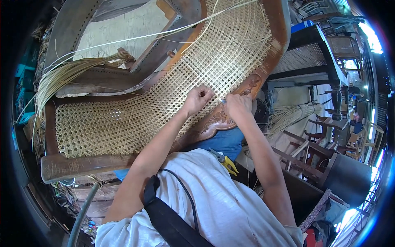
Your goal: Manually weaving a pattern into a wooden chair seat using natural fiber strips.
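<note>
A woven cane panel (123,119) fills a curved, carved wooden chair frame (49,168) that lies across in front of me. Over the panel, near its lower right edge, my left hand (199,100) is curled with thumb and forefinger together. My right hand (238,105) is closed at the carved rail, close beside the left. A small bluish bit shows by its fingertips, too small to name. Whatever either hand pinches is hidden. Long pale cane strands (181,29) run loose across the top of the weave.
A bundle of cane strands (74,74) hangs over another wooden frame (94,82) with drilled holes. Yellow-handled pliers (228,164) rest by my lap. More cane (292,115) lies at the right, near a dark cane-panelled piece of furniture (302,57) and several chairs.
</note>
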A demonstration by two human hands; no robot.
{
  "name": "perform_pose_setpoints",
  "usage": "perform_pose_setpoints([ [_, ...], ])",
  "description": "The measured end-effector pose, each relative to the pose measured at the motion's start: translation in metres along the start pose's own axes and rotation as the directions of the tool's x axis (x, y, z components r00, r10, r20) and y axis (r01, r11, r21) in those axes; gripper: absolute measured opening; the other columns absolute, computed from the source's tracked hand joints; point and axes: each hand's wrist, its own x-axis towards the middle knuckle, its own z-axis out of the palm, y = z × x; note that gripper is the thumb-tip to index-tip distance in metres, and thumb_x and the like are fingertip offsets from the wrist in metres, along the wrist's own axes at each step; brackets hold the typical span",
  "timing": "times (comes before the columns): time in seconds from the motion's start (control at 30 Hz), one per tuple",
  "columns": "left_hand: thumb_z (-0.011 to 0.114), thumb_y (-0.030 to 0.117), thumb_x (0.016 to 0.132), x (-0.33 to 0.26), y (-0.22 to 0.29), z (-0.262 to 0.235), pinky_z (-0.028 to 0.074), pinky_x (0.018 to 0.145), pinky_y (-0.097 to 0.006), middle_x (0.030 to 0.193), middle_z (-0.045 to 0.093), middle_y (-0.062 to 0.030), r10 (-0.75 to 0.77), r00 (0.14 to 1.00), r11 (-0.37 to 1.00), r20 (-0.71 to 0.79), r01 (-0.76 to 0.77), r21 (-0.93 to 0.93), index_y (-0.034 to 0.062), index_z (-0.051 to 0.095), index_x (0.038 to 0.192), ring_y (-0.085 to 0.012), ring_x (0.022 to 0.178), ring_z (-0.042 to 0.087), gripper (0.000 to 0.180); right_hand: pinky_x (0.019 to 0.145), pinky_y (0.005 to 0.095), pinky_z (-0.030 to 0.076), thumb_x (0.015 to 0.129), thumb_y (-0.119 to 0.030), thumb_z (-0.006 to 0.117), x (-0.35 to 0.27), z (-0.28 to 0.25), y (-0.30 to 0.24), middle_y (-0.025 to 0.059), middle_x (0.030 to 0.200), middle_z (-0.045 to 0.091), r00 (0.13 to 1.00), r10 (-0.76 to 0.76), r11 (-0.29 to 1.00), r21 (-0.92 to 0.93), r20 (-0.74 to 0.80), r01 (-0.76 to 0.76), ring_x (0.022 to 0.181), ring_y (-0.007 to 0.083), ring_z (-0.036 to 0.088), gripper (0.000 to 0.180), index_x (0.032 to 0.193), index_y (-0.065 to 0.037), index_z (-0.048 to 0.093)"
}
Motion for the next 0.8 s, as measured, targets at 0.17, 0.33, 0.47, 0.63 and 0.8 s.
perform_pose_setpoints([
  [0.17, 0.064, 0.013, 0.093, 0.002, -0.002, 0.002, 0.047, 0.061, -0.023, 0.073, 0.06, 0.0002, 0.076, 0.996, 0.997, -0.039, -0.076, 0.012, 0.0016, 0.063, 0.086, -0.0067, 0.066, 0.052, 0.014, 0.083, 0.0497, 0.047, 0.082, -0.021, 0.061, 0.015, 0.004, -0.006, 0.0196, 0.088, 0.07, 0.998, -0.045, 0.999, 0.03, 0.045, 0.044, 0.087, 0.0344, 0.069, 0.021, 0.09, -0.002, 0.066],
  [0.33, 0.063, 0.012, 0.093, 0.003, -0.004, -0.001, 0.049, 0.064, -0.026, 0.076, 0.063, -0.0021, 0.071, 0.997, 0.995, -0.025, -0.069, 0.078, 0.001, 0.062, 0.085, -0.0079, 0.069, 0.056, 0.013, 0.081, 0.0479, 0.049, 0.082, -0.021, 0.062, 0.011, 0.007, -0.003, 0.0208, 0.089, 0.07, 0.999, -0.024, 0.989, 0.145, -0.025, 0.027, 0.089, 0.0374, 0.067, 0.022, 0.089, -0.001, 0.066],
  [0.47, 0.065, 0.012, 0.09, 0.001, 0.007, 0.0, 0.051, 0.071, -0.033, 0.086, 0.065, -0.0098, 0.111, 0.993, 0.952, 0.03, -0.115, 0.284, 0.0022, 0.063, 0.087, -0.0195, 0.077, 0.062, 0.01, 0.085, 0.047, 0.049, 0.082, -0.021, 0.062, 0.014, -0.001, 0.007, 0.0221, 0.095, 0.069, 0.999, -0.045, 0.955, 0.293, 0.017, 0.039, 0.095, 0.0369, 0.066, 0.022, 0.093, -0.002, 0.067],
  [0.63, 0.069, 0.008, 0.084, -0.002, 0.012, 0.005, 0.051, 0.074, -0.035, 0.09, 0.06, -0.0129, 0.237, 0.968, 0.865, 0.086, -0.25, 0.436, 0.0046, 0.066, 0.094, -0.027, 0.08, 0.062, 0.01, 0.085, 0.0455, 0.049, 0.083, -0.026, 0.065, 0.024, 0.005, 0.005, 0.0224, 0.098, 0.069, 0.995, 0.024, 0.96, 0.277, 0.095, -0.049, 0.098, 0.0364, 0.065, 0.024, 0.094, -0.006, 0.07],
  [0.8, 0.067, 0.002, 0.081, -0.002, 0.002, 0.008, 0.052, 0.069, -0.031, 0.088, 0.059, -0.0109, 0.259, 0.963, 0.886, 0.074, -0.267, 0.379, 0.0044, 0.067, 0.098, -0.0208, 0.076, 0.062, 0.017, 0.085, 0.0475, 0.048, 0.084, -0.033, 0.064, 0.024, 0.008, 0.006, 0.0193, 0.099, 0.07, 0.997, 0.059, 0.996, 0.071, -0.04, -0.056, 0.096, 0.0334, 0.067, 0.029, 0.098, -0.009, 0.072],
])
